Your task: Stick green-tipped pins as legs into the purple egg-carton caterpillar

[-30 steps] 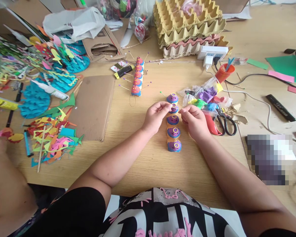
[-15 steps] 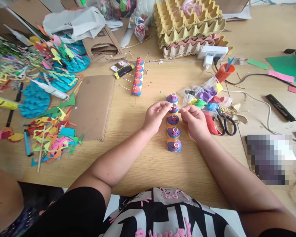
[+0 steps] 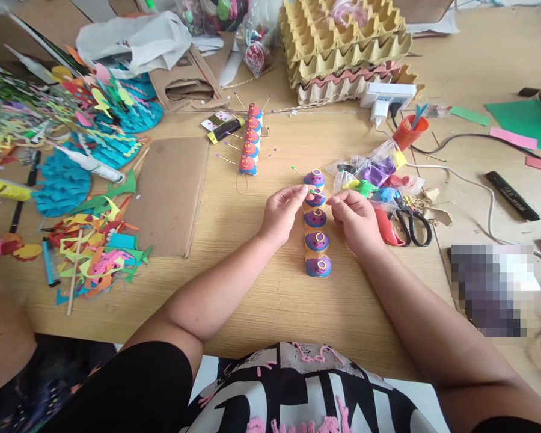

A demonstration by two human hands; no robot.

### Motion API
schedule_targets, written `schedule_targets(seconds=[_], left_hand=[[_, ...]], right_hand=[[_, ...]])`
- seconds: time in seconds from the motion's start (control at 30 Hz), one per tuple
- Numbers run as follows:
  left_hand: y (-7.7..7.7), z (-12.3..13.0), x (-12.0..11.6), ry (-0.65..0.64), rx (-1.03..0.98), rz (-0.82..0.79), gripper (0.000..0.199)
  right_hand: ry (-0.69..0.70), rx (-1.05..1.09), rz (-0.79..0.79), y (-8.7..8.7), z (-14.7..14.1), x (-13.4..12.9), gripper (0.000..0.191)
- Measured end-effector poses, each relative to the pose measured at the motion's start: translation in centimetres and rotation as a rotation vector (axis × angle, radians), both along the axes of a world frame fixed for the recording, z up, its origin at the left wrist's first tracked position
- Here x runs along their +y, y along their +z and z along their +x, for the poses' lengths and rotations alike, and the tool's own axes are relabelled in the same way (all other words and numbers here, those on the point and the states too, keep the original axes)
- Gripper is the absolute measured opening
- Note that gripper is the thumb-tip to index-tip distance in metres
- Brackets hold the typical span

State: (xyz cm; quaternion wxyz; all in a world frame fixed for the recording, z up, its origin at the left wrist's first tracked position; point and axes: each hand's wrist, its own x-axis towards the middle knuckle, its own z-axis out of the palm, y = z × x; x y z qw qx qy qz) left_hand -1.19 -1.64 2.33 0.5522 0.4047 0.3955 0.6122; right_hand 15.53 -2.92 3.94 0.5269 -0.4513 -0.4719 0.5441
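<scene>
A caterpillar-like row of purple and blue painted egg-carton cups [image 3: 317, 242] with yellow rings and small faces lies before me. Over its second cup, my right hand [image 3: 355, 218] pinches a thin stick [image 3: 321, 195], which points left and carries a green tip [image 3: 312, 192]. My left hand [image 3: 283, 211] is closed, thumb against forefinger, just beside that tip; whatever its fingertips hold is hidden. Another green-tipped stick [image 3: 296, 171] juts from the top cup. Farther left stands a similar red and blue row [image 3: 251, 139] with several purple-tipped sticks.
Bagged coloured clay [image 3: 374, 174] and black-handled scissors [image 3: 413, 222] lie to the right, near an orange cup [image 3: 410, 132]. Egg trays [image 3: 347, 48] are stacked at the back beside a power strip [image 3: 390, 93]. Cardboard [image 3: 169, 192] and paper scraps [image 3: 101, 252] lie left.
The stick's green tip now shows between my hands, where a plain pale length showed before. My left fingertips have drawn slightly left, off the stick's end.
</scene>
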Motion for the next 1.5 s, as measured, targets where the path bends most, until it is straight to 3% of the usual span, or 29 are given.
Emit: schedule_targets(seconds=[0.5, 0.77, 0.97, 1.1, 1.17, 1.27, 1.37, 1.5], left_hand=[[0.0, 0.1, 0.0, 0.036, 0.046, 0.009, 0.038], [-0.4, -0.1, -0.3, -0.133, 0.123, 0.067, 0.042], [-0.2, 0.1, -0.6, -0.117, 0.110, 0.112, 0.037], [-0.1, 0.0, 0.0, 0.016, 0.091, 0.095, 0.037], [-0.2, -0.3, 0.6, 0.166, 0.076, 0.062, 0.033], [-0.9, -0.8, 1.5, 0.285, 0.070, 0.027, 0.025], [-1.5, -1.2, 2.0, 0.327, 0.182, 0.032, 0.019], [-1.9, -1.4, 2.0, 0.292, 0.300, 0.062, 0.016]], right_hand=[[0.004, -0.056, 0.005, 0.0, -0.1, 0.0, 0.055], [0.036, -0.018, 0.024, 0.0, -0.1, -0.1, 0.057], [0.077, -0.041, 0.070, -0.2, -0.4, -0.2, 0.053], [-0.020, -0.155, 0.105, -0.1, 0.1, 0.0, 0.046], [-0.122, -0.291, 0.163, -0.3, 0.5, 0.2, 0.034], [-0.184, -0.539, 0.277, -0.9, 1.1, 0.8, 0.020], [-0.145, -0.653, 0.309, -1.6, 1.5, 1.4, 0.031], [-0.099, -0.649, 0.228, -1.6, 1.6, 1.6, 0.032]])
